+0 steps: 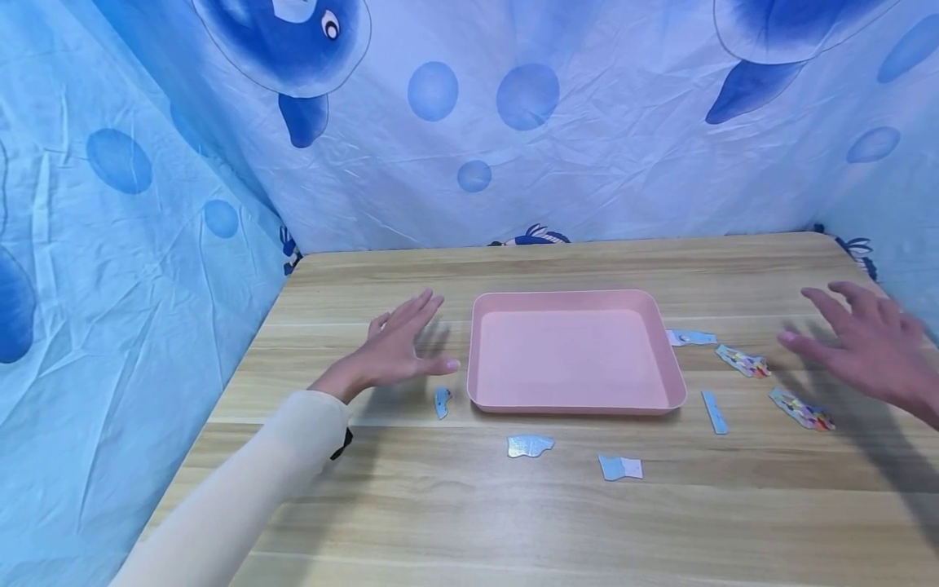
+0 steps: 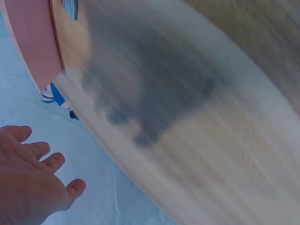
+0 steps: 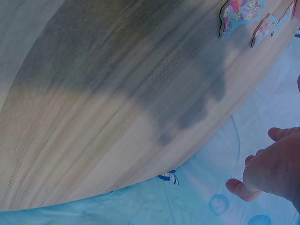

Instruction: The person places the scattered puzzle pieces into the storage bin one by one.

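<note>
My left hand [image 1: 399, 346] hovers over the table left of a pink tray [image 1: 663, 363], fingers spread and holding nothing. Just below its thumb lies a small blue puzzle piece [image 1: 442, 402]. On the far right my right hand [image 1: 873, 346] is raised above the table, its fingers apart and nothing in them. Nearest to it are two multicoloured pieces, one upper [image 1: 744, 360] and one lower [image 1: 803, 409]. In the left wrist view the left hand [image 2: 33, 173] shows with loose fingers; the right wrist view has the right hand [image 3: 274, 166] at its edge.
A light blue piece [image 1: 530, 445] and a blue-and-white piece [image 1: 621, 467] lie in front of the tray. Right of it are a narrow blue strip [image 1: 715, 412] and another piece [image 1: 693, 337] by the tray's wall. Blue patterned cloth [image 1: 469, 179] surrounds the wooden table [image 1: 469, 530].
</note>
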The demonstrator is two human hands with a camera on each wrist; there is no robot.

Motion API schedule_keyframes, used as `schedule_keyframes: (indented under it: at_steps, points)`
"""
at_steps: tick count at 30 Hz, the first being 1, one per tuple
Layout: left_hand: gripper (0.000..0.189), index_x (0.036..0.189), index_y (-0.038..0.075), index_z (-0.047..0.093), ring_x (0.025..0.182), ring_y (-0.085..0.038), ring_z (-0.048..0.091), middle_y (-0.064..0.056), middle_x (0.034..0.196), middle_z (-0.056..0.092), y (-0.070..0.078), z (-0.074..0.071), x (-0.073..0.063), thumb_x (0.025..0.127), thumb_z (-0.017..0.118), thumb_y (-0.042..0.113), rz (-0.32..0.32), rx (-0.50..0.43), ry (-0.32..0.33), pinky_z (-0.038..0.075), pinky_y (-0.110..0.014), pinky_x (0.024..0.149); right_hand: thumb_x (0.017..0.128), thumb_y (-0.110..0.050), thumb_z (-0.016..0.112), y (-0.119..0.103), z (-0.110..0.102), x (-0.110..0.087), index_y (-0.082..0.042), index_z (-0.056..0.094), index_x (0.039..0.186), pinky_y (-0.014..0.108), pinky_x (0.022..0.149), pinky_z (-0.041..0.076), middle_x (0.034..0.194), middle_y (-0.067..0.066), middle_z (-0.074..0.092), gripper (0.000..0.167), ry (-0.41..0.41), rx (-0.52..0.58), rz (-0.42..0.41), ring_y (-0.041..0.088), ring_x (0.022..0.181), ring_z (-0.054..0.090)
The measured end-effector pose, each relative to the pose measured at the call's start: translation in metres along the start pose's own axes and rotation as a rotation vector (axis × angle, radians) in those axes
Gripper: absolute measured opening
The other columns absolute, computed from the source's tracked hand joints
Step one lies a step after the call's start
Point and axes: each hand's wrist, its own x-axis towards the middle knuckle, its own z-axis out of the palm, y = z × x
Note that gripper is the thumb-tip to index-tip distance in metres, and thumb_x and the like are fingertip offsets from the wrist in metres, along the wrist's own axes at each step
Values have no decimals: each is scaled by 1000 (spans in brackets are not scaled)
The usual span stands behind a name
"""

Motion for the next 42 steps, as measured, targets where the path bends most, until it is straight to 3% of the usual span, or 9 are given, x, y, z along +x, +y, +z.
schedule_keyframes:
  at_steps: [15, 31, 42]
  points:
    - [111, 155, 17, 19, 147, -29, 5, -1, 162, 5, 13, 30, 11, 70, 78, 58, 10, -74, -34, 10, -58, 113, 93, -44, 57, -11, 10, 8, 1, 24, 147, 81, 83, 9, 150, 35, 7, 78, -44, 80, -33, 68, 125, 7]
    - [116, 154, 24, 21, 147, -32, 5, -1, 162, 5, 15, 36, 9, 63, 87, 47, 33, -127, -54, 8, -63, 112, 90, -41, 63, -18, 24, 17, 3, 34, 142, 80, 78, 17, 144, 38, 17, 74, -65, 132, -97, 68, 118, 16]
    - [114, 152, 23, 29, 147, -27, 7, 0, 162, 6, 18, 38, 7, 58, 89, 49, 28, -108, 4, 8, -58, 114, 84, -41, 71, -30, 32, 28, 1, 39, 138, 77, 79, 18, 142, 36, 20, 75, -99, 170, -124, 62, 120, 17]
